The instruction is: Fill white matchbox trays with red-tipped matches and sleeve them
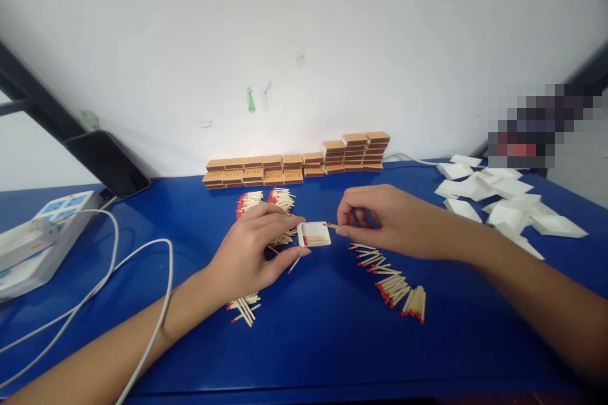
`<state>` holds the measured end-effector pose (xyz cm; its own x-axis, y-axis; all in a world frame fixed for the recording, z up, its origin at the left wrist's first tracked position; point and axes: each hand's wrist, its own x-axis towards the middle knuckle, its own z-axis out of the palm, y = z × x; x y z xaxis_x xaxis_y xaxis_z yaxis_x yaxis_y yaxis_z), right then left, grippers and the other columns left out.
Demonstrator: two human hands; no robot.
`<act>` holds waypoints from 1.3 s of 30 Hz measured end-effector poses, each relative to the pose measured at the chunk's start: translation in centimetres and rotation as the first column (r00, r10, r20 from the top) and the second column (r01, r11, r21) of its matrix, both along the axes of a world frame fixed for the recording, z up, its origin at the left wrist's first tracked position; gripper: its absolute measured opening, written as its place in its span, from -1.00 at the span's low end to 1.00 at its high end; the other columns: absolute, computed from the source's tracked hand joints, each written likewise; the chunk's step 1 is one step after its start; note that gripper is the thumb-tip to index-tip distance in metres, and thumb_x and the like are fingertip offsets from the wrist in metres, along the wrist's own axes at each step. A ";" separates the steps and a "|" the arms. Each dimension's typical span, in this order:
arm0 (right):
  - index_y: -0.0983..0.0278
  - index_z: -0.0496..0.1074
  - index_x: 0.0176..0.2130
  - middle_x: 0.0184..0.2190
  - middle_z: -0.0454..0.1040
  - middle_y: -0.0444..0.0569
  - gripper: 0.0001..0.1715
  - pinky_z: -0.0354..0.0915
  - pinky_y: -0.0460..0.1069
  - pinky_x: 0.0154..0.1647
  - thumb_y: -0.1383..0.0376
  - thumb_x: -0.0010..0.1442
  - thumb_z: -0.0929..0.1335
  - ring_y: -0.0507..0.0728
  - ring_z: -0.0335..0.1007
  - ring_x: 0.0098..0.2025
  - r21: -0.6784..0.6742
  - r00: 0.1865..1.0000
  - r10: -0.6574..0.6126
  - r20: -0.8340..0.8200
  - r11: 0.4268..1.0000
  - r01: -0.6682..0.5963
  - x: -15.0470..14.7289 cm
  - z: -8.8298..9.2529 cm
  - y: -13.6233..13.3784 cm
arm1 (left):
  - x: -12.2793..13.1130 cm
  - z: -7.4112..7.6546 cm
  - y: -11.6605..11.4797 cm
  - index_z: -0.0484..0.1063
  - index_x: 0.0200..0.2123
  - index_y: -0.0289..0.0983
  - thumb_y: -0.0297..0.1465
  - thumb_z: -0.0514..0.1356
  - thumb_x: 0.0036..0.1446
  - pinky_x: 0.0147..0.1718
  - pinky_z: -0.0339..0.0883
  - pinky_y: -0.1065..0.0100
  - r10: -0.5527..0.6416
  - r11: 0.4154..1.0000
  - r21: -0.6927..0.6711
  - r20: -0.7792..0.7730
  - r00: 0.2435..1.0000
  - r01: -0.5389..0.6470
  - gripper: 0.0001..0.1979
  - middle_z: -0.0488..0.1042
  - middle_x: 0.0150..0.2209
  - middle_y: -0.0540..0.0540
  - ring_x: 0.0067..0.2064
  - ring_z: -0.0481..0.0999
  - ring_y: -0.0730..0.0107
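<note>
My left hand (261,243) grips a small white matchbox tray (316,228) by its left end, thumb below and fingers above. Several red-tipped matches lie along the tray's near side. Just right of the tray, my right hand (368,212) pinches matchsticks (331,226), their red heads pointing left over the tray's right edge; how many it holds I cannot tell. Beneath and beyond my left hand are piles of matches (281,199), partly hidden by it. Another row of loose matches (392,285) lies below my right hand.
Stacked orange-brown matchboxes (263,171) line the wall at the back of the blue table (304,342). Folded white paper pieces (503,190) are heaped at right. At left are a black phone (109,161), a power strip (28,247) and a white cable (166,285) crossing my left forearm.
</note>
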<state>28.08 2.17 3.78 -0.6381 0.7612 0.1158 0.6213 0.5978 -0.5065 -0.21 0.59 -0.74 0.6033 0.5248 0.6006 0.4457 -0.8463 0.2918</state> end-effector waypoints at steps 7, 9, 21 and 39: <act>0.23 0.46 -0.26 -0.31 0.50 -0.10 -0.90 0.19 -0.02 -0.27 0.29 0.36 0.37 0.06 0.38 -0.31 0.118 1.000 0.009 -0.012 0.993 -0.007 -2.0 -1.3 -1.6 | 0.7 0.2 -0.6 0.54 0.12 -0.32 -0.32 0.40 0.27 0.05 0.48 0.11 -0.049 0.999 -0.018 0.022 0.999 0.049 -0.61 0.67 -0.07 -0.17 0.02 0.56 0.14; 0.23 0.48 -0.25 -0.31 0.50 -0.10 -0.89 0.19 -0.02 -0.28 0.29 0.37 0.36 0.06 0.38 -0.32 0.113 0.999 0.019 -0.028 0.993 -0.016 -1.9 -1.2 -1.5 | 0.6 0.2 -0.6 0.55 0.10 -0.31 -0.32 0.40 0.27 0.05 0.48 0.13 -0.042 0.998 -0.036 0.036 0.998 0.044 -0.62 0.67 -0.06 -0.16 0.02 0.56 0.16; 0.23 0.49 -0.24 -0.35 0.48 -0.12 -0.88 0.20 -0.05 -0.32 0.27 0.37 0.37 0.03 0.35 -0.37 0.105 0.988 0.023 -0.151 0.994 -0.007 -2.3 -1.7 -1.3 | 0.5 0.7 -0.6 0.57 0.09 -0.28 -0.33 0.40 0.27 0.04 0.49 0.15 -0.016 0.998 -0.064 0.078 0.997 0.021 -0.65 0.66 -0.03 -0.15 0.00 0.58 0.17; 0.20 0.57 -0.30 -0.37 0.61 -0.05 -0.84 0.30 0.01 -0.39 0.18 0.22 0.41 0.15 0.51 -0.38 -0.260 0.948 0.028 0.318 0.964 0.059 2.5 -0.6 2.0 | -0.2 0.2 0.4 0.57 0.10 -0.25 -0.31 0.40 0.27 0.01 0.49 0.09 0.054 0.997 -0.054 0.089 0.995 -0.050 -0.64 0.66 -0.05 -0.18 -0.02 0.58 0.15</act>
